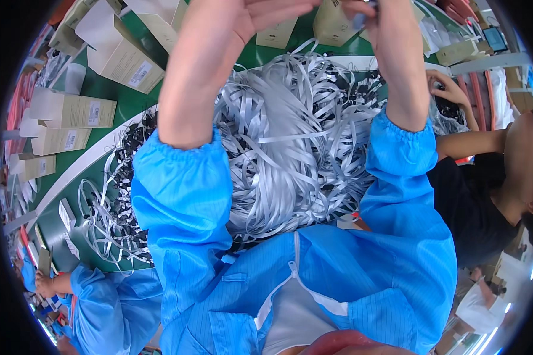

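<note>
Head view: from where I stand, a green tabletop (pixel 129 103) fills the middle, bent by the lens. At its right side a co-worker in black (pixel 474 207) reaches in with one hand. A broad heap of pale grey straps (pixel 302 118) with dark ends lies between the person's forearms. Beyond it stand cream cartons (pixel 334 23), some with flaps raised; others line the left side (pixel 127 62).

Up at the top edge, the left hand (pixel 263 15) has its fingers stretched out straight; the edge cuts it off, so I cannot tell whether its grip is pinching anything. The right hand (pixel 367 13) has bent fingers that seem to be pinching a small bluish-grey piece (pixel 359 22), just in front of the cartons; it is too blurred to name.

To handle that piece well, I'd keep the right grip light and at the fingertips, hold the left hand close to steady it, and keep both blue sleeves lifted off the straps, since loose loops could catch on them.
</note>
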A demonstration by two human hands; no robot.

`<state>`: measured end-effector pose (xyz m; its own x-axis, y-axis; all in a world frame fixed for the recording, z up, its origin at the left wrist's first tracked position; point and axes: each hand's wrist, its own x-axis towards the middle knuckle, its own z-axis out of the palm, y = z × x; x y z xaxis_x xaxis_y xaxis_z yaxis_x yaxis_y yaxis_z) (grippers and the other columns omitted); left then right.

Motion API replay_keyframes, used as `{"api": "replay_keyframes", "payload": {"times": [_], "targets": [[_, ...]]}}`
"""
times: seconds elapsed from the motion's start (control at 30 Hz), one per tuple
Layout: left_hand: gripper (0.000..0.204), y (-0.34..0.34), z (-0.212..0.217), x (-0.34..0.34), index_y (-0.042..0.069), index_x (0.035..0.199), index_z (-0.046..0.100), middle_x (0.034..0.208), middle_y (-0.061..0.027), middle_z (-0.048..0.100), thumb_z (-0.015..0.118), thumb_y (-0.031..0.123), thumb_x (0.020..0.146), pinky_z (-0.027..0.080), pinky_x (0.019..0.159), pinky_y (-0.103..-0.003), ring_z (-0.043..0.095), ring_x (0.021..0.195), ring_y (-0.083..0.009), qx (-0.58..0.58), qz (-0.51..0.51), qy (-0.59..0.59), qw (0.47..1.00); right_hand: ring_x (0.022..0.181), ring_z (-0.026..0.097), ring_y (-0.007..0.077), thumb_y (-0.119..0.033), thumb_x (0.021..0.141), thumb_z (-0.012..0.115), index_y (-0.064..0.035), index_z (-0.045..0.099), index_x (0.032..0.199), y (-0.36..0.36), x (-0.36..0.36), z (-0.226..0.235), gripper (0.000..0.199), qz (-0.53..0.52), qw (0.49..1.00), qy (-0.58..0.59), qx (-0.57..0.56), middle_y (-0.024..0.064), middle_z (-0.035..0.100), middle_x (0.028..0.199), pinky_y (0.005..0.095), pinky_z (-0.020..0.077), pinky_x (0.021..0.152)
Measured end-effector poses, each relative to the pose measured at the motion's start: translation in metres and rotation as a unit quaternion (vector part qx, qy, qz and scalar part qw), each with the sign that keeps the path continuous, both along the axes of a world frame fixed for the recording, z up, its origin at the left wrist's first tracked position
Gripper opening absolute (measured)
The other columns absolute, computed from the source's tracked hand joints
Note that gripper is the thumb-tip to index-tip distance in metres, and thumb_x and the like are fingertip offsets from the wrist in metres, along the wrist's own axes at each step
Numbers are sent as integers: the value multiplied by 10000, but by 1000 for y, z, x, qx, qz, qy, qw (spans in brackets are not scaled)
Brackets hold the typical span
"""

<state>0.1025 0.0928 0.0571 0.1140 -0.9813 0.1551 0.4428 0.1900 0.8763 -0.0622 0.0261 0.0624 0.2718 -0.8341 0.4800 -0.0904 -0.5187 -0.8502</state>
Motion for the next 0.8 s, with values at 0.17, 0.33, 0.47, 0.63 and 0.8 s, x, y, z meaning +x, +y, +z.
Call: {"api": "replay_keyframes", "payload": {"times": [0.17, 0.33, 0.47, 0.63, 0.8], "targets": [[355, -16, -35, -26, -2, 1107, 668, 865, -71, 700, 570, 331, 1028, 514, 781, -292, 628, 769, -136, -81, -12, -280, 957, 566, 464, 97, -349, 1076, 506, -79, 588, 1032, -18, -8, 4, 285, -105, 982, -154, -9, -17, 497, 692, 241, 372, 533], [310, -2, -43, -24, 33, 1178, 672, 1139, -111, 705, 641, 248, 957, 500, 921, -338, 650, 1042, -244, -65, -106, -505, 854, 593, 457, 85, -347, 1084, 487, -98, 574, 1044, -54, -35, 11, 267, -97, 968, -226, 46, -24, 468, 712, 233, 364, 550], [249, -11, -78, -13, 61, 1086, 701, 1123, -101, 686, 714, 178, 867, 493, 934, -371, 606, 1131, -297, -92, -57, -637, 763, 610, 444, 73, -338, 1087, 481, -106, 559, 1065, -67, -29, 47, 246, -115, 959, -257, -7, -26, 434, 730, 232, 356, 550], [209, -20, -78, -10, 80, 975, 716, 1011, -102, 677, 759, 116, 774, 498, 902, -406, 594, 1120, -321, -12, -116, -651, 750, 579, 411, 73, -294, 1088, 482, -87, 528, 1102, -179, -67, 22, 213, -39, 949, -79, -304, -22, 420, 745, 255, 355, 493], [146, -21, -78, -5, 77, 896, 727, 968, -114, 686, 760, 99, 755, 513, 850, -413, 635, 1050, -320, -67, -122, -629, 765, 731, 512, 108, -281, 1067, 523, -29, 578, 1178, -186, -70, -26, 281, -73, 916, 91, -383, 13, 581, 871, 277, 427, 678]]}}
